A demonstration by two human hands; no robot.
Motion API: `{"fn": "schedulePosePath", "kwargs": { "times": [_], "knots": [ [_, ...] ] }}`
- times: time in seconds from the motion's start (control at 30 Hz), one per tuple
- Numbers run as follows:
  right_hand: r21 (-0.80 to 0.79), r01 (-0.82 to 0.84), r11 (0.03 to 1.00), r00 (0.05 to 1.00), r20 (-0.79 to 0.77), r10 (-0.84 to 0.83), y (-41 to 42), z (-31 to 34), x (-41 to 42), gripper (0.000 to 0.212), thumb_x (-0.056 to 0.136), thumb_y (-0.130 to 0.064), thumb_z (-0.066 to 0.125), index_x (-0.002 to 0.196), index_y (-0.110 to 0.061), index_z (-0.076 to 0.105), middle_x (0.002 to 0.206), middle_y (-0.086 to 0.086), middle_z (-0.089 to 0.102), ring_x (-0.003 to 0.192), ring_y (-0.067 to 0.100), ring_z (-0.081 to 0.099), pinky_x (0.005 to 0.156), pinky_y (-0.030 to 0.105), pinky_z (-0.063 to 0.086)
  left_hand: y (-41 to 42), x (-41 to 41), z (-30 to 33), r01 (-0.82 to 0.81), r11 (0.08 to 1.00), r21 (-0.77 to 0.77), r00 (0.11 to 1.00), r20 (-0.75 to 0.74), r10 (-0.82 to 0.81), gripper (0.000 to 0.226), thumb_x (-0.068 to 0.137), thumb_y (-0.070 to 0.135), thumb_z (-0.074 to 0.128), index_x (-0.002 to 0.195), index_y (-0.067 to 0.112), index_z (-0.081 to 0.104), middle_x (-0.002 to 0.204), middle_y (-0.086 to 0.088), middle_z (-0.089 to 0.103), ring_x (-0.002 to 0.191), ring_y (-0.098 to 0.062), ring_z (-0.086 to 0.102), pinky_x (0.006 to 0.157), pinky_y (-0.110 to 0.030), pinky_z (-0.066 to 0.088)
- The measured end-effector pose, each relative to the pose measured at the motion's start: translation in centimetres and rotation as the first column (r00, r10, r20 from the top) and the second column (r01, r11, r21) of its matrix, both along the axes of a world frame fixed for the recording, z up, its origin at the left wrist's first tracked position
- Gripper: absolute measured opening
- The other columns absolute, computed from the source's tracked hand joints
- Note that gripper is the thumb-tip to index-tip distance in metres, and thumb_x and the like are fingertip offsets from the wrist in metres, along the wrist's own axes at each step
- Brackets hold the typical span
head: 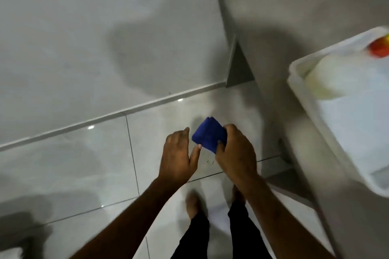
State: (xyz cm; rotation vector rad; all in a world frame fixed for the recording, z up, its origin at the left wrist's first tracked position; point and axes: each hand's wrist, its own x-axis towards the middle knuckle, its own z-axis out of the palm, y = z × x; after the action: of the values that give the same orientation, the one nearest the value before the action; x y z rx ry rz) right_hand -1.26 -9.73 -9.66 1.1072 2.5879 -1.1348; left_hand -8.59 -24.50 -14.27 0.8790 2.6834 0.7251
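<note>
A folded blue cloth [208,133] is held in the air above the tiled floor, in the middle of the view. My right hand [235,151] grips its right side, fingers curled round it. My left hand [180,153] is just left of the cloth with its fingers nearly straight, and its thumb tip touches the cloth's lower left corner. The frame is motion-blurred.
A grey table [294,12] fills the right side. On it stands a white tray [303,99] holding a pale plastic jug [341,75] with a red cap [380,47]. A grey wall rises at the left above glossy floor tiles. My bare feet show below.
</note>
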Motion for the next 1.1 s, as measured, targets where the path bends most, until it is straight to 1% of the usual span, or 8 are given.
{"fn": "schedulePosePath", "kwargs": {
  "times": [0.2, 0.37, 0.5, 0.7, 0.83, 0.93, 1.0, 1.1],
  "knots": [
    [0.011, -0.133, 0.991, 0.943, 0.308, 0.124, -0.5, -27.3, 0.7, 0.036, 0.085, -0.012, 0.068, 0.117, -0.013, 0.053, 0.115, 0.008, 0.066, 0.104, 0.029, 0.064, 0.081, 0.038, 0.054, -6.5, 0.1, -27.5, 0.128, 0.874, -0.469, 0.981, 0.187, -0.043, 0.093, 0.084, 0.047, 0.07, 0.146, -0.01, 0.03, 0.147, -0.032, 0.042, 0.138, -0.049, 0.037, 0.115, -0.057, 0.031],
    [-0.157, -0.406, 0.9, 0.75, 0.506, 0.426, -0.8, -48.3, 3.9, 0.038, 0.083, -0.013, 0.07, 0.115, -0.014, 0.051, 0.112, 0.008, 0.065, 0.098, 0.03, 0.065, 0.077, 0.037, 0.051, -10.0, 2.4, -49.3, 0.308, 0.704, -0.64, 0.942, 0.306, -0.134, 0.109, 0.078, 0.052, 0.074, 0.148, -0.012, 0.019, 0.155, -0.036, 0.024, 0.146, -0.051, 0.019, 0.118, -0.058, 0.02],
    [-0.306, -0.386, 0.87, 0.658, 0.57, 0.492, 0.7, -60.5, 5.3, 0.037, 0.084, -0.011, 0.067, 0.117, -0.013, 0.051, 0.113, 0.012, 0.066, 0.099, 0.031, 0.063, 0.081, 0.042, 0.055, -11.3, 3.5, -59.8, 0.359, 0.669, -0.651, 0.923, 0.352, -0.153, 0.117, 0.078, 0.054, 0.072, 0.15, -0.011, 0.006, 0.159, -0.036, 0.007, 0.149, -0.049, 0.002, 0.121, -0.056, 0.009],
    [0.252, -0.221, 0.942, 0.912, 0.396, 0.108, 1.2, -70.0, 7.4, 0.056, 0.09, -0.02, 0.063, 0.14, -0.004, 0.041, 0.151, 0.023, 0.039, 0.139, 0.042, 0.034, 0.114, 0.054, 0.035, -12.8, 1.6, -67.3, 0.243, 0.738, -0.629, 0.947, 0.318, -0.041, 0.15, 0.057, 0.07, 0.079, 0.149, -0.013, -0.005, 0.158, -0.038, -0.009, 0.148, -0.05, -0.012, 0.119, -0.055, -0.004],
    [0.141, -0.341, 0.93, 0.875, 0.408, 0.259, -3.4, -72.5, 11.3, 0.074, 0.096, -0.045, 0.038, 0.153, -0.003, 0.016, 0.161, 0.027, 0.013, 0.148, 0.048, 0.01, 0.119, 0.057, 0.017, -13.2, 0.3, -68.0, 0.203, 0.756, -0.623, 0.908, 0.408, 0.092, 0.171, 0.04, 0.089, 0.071, 0.146, -0.008, -0.022, 0.154, -0.036, -0.028, 0.143, -0.048, -0.029, 0.119, -0.057, -0.009],
    [0.223, -0.491, 0.842, 0.82, 0.446, 0.36, -1.8, -74.3, 11.2, 0.081, 0.094, -0.053, 0.027, 0.153, -0.002, 0.01, 0.16, 0.031, 0.009, 0.147, 0.051, 0.01, 0.117, 0.062, 0.021, -13.0, -0.3, -68.1, 0.209, 0.764, -0.61, 0.875, 0.465, 0.132, 0.176, 0.035, 0.093, 0.066, 0.143, -0.006, -0.031, 0.149, -0.032, -0.04, 0.138, -0.047, -0.038, 0.116, -0.056, -0.015],
    [0.335, -0.37, 0.867, 0.879, 0.428, 0.21, 1.4, -75.0, 8.0, 0.078, 0.097, -0.052, 0.025, 0.154, -0.001, 0.009, 0.16, 0.032, 0.007, 0.148, 0.05, 0.008, 0.119, 0.062, 0.016, -12.7, -0.5, -67.9, 0.214, 0.776, -0.593, 0.857, 0.495, 0.142, 0.177, 0.034, 0.095, 0.064, 0.141, -0.006, -0.034, 0.143, -0.028, -0.048, 0.135, -0.046, -0.043, 0.112, -0.052, -0.023],
    [0.412, 0.079, 0.908, 0.918, 0.325, -0.227, 2.4, -76.3, 3.6, 0.072, 0.101, -0.048, 0.022, 0.155, -0.003, 0.009, 0.161, 0.031, 0.006, 0.149, 0.047, 0.004, 0.12, 0.062, 0.013, -13.0, -0.6, -68.3, 0.218, 0.786, -0.579, 0.854, 0.502, 0.134, 0.177, 0.033, 0.098, 0.061, 0.14, -0.005, -0.036, 0.139, -0.024, -0.052, 0.131, -0.044, -0.049, 0.108, -0.048, -0.029]
  ]
}}
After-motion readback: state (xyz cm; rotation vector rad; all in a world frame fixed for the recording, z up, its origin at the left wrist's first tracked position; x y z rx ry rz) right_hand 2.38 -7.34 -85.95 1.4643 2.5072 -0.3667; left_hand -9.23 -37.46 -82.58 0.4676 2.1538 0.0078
